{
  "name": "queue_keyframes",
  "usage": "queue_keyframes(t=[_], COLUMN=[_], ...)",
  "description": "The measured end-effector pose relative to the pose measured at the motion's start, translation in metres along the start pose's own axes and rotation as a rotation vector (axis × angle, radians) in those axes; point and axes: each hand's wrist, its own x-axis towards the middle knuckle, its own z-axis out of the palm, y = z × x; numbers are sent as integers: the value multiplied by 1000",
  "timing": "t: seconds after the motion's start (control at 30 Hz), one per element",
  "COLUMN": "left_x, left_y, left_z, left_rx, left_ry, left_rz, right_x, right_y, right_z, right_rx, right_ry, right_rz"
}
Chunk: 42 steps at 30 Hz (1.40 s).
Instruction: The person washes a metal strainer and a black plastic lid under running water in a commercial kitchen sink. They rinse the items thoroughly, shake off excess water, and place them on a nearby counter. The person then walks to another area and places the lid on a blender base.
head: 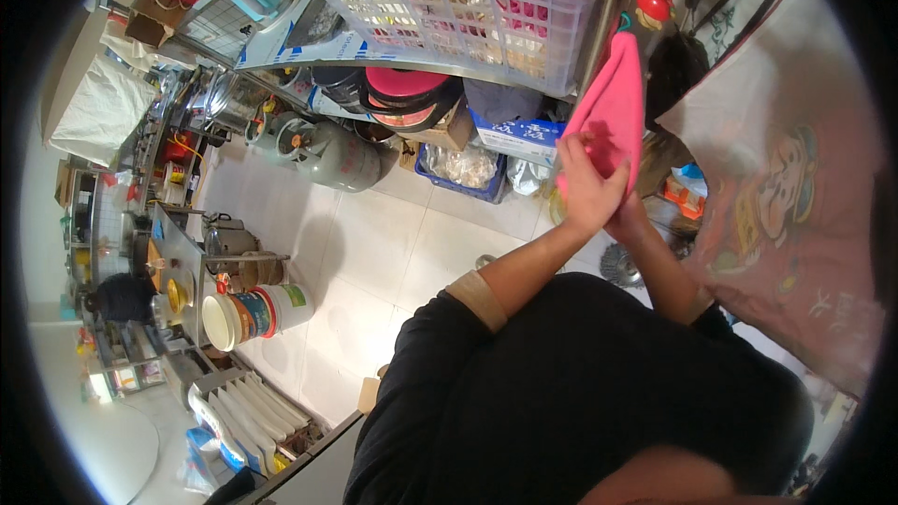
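Note:
A bright pink cloth towel (617, 98) hangs by a teal loop at the upper right. Against its lower part lies my left hand (593, 186), fingers on the cloth and thumb apart from them, gripping a fold. Just behind and below it, my right hand (628, 216) is pressed close to the towel's lower end. Its fingers are hidden by the left hand and the cloth, so its grip does not show.
Left of the towel, a clear plastic basket (456, 28) stands on a metal shelf. Below are a blue carton (519, 133), a blue crate (459, 175) and grey gas cylinders (344, 158). White buckets (245, 315) stand lower left. A pinkish printed curtain (786, 217) hangs at right.

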Motion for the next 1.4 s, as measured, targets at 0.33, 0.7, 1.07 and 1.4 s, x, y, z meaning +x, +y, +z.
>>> queue_keyframes(t=[0.33,0.7,1.07,1.4], left_x=[21,-183,-317,-248], left_y=[17,-198,-328,-354], left_z=[-23,-340,-492,-555], left_rx=[-205,637,357,25], left_ry=[-594,1,24,278], left_rz=[-215,-748,-1523,-1544], right_x=[54,50,212,299], right_y=[-15,-2,370,483], right_z=[-30,-163,-15,-40], right_rx=[218,-1177,-1714,-2107], right_ry=[-142,525,13,219], right_rz=[189,568,521,164])
